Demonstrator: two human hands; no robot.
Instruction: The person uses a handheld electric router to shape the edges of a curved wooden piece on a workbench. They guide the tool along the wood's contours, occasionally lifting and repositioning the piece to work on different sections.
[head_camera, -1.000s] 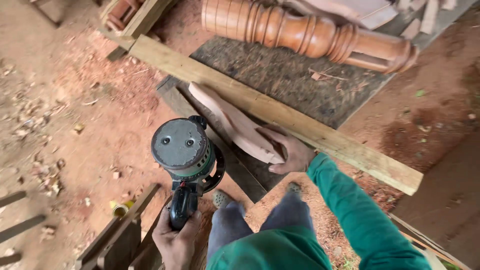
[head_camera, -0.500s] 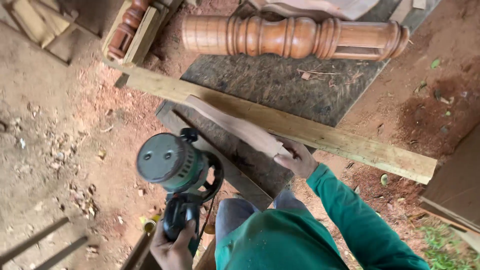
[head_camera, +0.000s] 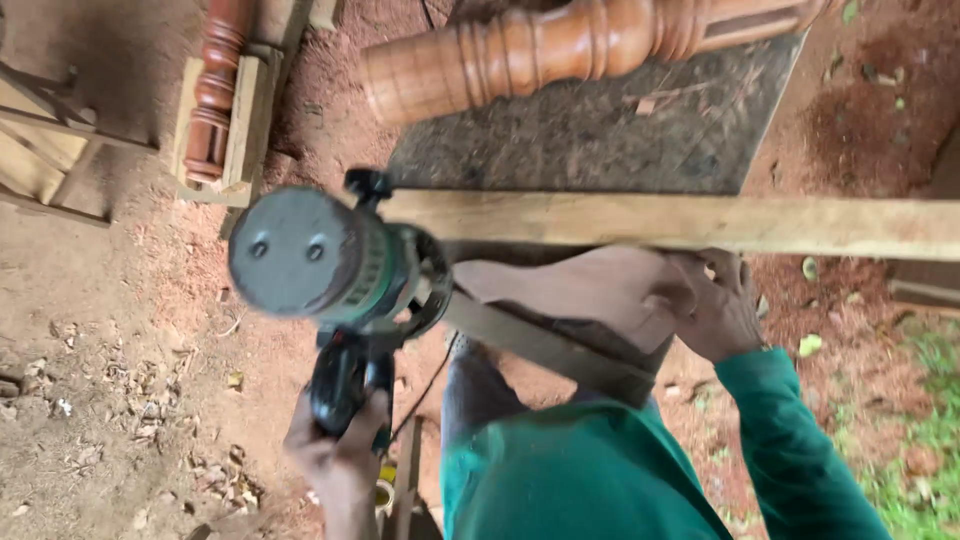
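Sander (head_camera: 310, 260), green body, grey round top, held above red dirt ground (head_camera: 150, 330), left of curved wood piece (head_camera: 590, 290). Left hand (head_camera: 335, 455) grip clamped on sander's dark handle. Right hand (head_camera: 715, 305) grip closed on curved piece, just under long plank (head_camera: 700, 222).

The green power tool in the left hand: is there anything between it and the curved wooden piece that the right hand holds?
Nothing visible stands between them. The green power tool, gripped by the left hand, is just left of the curved wooden piece that the right hand holds. The long plank lies beyond both.
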